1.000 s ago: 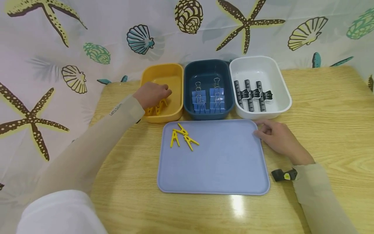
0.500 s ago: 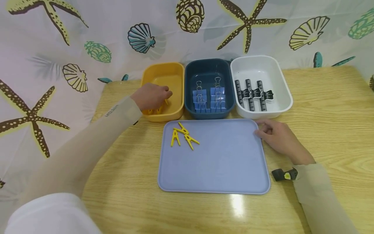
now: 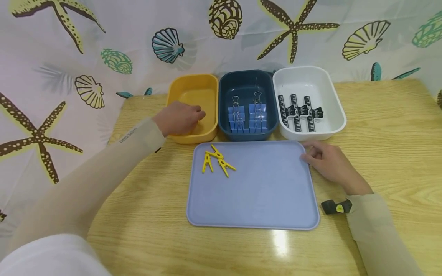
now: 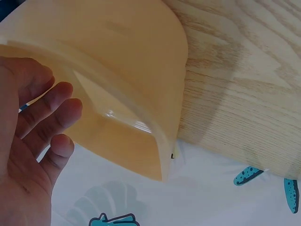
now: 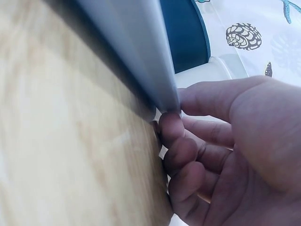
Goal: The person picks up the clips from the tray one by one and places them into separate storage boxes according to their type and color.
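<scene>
My left hand (image 3: 179, 118) reaches down into the yellow bin (image 3: 197, 88), its fingers bent. In the left wrist view those fingers (image 4: 51, 113) curve beside the bin's rim, and I cannot tell whether the fingertips hold anything. The hand hides the yellow clothespins at the bin's near end. Several yellow clothespins (image 3: 225, 165) lie close together at the upper left of the lilac tray (image 3: 255, 191). At the tray's far right corner, my right hand (image 3: 328, 163) pinches the rim between thumb and forefinger, its other fingers curled below.
Right of the yellow bin stands a dark blue bin (image 3: 245, 82) with several blue binder clips (image 3: 257, 117). Beside it a white bin (image 3: 329, 111) holds three black-and-white clips (image 3: 296, 113). A shell-print cloth (image 3: 138, 23) hangs behind the wooden table (image 3: 148, 214).
My left hand has lowered slightly within the yellow bin, covering clothespins that showed below it earlier. The right hand and the clothespins on the tray have stayed put.
</scene>
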`<state>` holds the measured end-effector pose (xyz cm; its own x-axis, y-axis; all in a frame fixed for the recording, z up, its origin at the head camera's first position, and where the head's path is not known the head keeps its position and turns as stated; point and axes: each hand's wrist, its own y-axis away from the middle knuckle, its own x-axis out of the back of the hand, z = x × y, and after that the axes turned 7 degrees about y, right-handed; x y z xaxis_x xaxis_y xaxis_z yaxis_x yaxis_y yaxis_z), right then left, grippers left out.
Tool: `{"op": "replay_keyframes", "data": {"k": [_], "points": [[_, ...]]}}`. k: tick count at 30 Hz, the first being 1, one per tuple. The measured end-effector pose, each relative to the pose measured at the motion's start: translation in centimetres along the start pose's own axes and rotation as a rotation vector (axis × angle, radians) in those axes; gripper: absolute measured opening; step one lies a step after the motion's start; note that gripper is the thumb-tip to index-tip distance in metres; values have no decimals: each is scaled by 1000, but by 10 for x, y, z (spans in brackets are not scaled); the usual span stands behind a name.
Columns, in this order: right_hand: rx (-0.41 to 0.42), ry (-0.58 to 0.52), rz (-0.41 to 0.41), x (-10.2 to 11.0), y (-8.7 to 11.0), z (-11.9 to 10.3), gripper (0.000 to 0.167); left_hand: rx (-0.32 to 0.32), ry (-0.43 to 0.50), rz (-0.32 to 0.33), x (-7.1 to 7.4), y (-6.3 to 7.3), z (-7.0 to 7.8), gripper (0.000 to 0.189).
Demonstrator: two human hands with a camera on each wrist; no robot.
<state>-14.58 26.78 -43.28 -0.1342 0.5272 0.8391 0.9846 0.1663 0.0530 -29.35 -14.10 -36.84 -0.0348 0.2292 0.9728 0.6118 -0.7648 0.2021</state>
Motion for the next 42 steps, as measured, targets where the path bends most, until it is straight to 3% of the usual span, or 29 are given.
{"op": "replay_keyframes", "data": {"k": [19, 32, 42], "points": [[5, -3, 14, -1, 1, -1, 32, -71, 10, 112, 8, 19, 11, 14], [0, -10, 5, -1, 1, 0, 33, -36, -38, 65, 21, 29, 10, 20], [-4, 3, -4, -1, 0, 0, 35, -45, -44, 86, 25, 35, 13, 17]]}}
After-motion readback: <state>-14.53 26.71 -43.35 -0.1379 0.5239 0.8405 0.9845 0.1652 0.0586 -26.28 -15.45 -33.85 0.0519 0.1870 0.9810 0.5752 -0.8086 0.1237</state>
